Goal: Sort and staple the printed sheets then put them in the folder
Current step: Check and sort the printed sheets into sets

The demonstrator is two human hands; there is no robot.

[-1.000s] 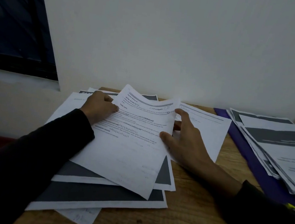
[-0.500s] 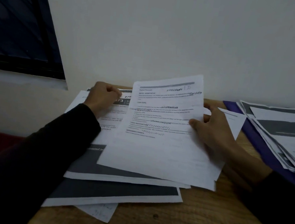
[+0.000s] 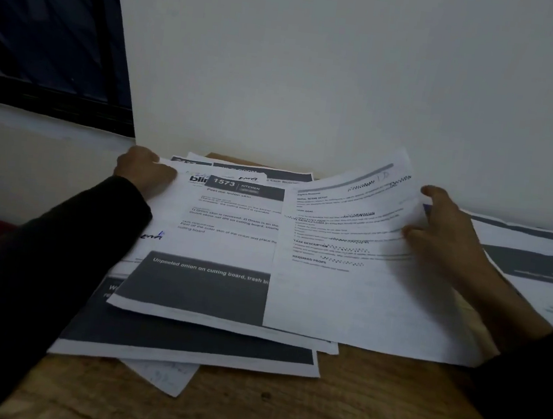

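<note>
Printed sheet [image 3: 356,287] pinched at right edge by right hand [image 3: 444,235], overhanging paper stack [image 3: 199,269], left hand [image 3: 145,170] curled on stack's far-left corner, bare worktop [image 3: 314,413] along near edge.

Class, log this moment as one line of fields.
stage: sorting | right hand: pinches text sheet, lifted | left hand: holds sheet 1573 atop pile | stapling: not yet

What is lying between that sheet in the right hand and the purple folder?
The folder shows only as a sliver behind the right hand; a stack of papers lies over where it extends. Nothing else visible blocks the lifted sheet.
</note>
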